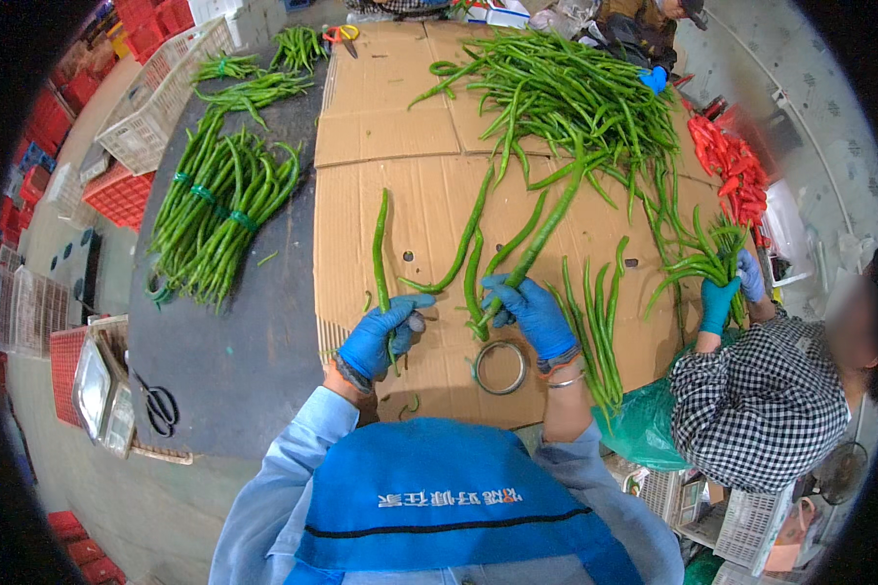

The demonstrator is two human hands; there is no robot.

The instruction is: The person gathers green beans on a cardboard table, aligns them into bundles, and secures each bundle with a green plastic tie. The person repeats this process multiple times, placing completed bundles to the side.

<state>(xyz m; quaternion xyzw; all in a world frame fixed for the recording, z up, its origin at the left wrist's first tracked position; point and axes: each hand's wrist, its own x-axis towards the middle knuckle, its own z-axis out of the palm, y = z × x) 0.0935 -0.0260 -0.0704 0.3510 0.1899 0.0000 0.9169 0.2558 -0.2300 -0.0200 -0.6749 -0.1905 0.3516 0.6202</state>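
Blue gloves cover both of my hands. A single long green chili pepper (380, 248) stands up from my left hand (384, 333), gripped near its lower end. In my right hand (533, 314) is another long green chili pepper (551, 223), slanting away toward the big pile. Between the hands, a few loose green chili peppers (473, 274) lie on the cardboard (380, 172). A roll of tape (501, 391) rests just below my right hand. Right of that hand, several green chili peppers (600, 336) are laid side by side.
A large heap of green chili peppers (571, 95) covers the far cardboard. Taped bundles (219, 212) and black-handled scissors (162, 411) lie on the dark tabletop (285, 380). At right, a gloved co-worker (761, 395) holds peppers near red peppers (732, 164). Orange-yellow scissors (342, 34) lie far off.
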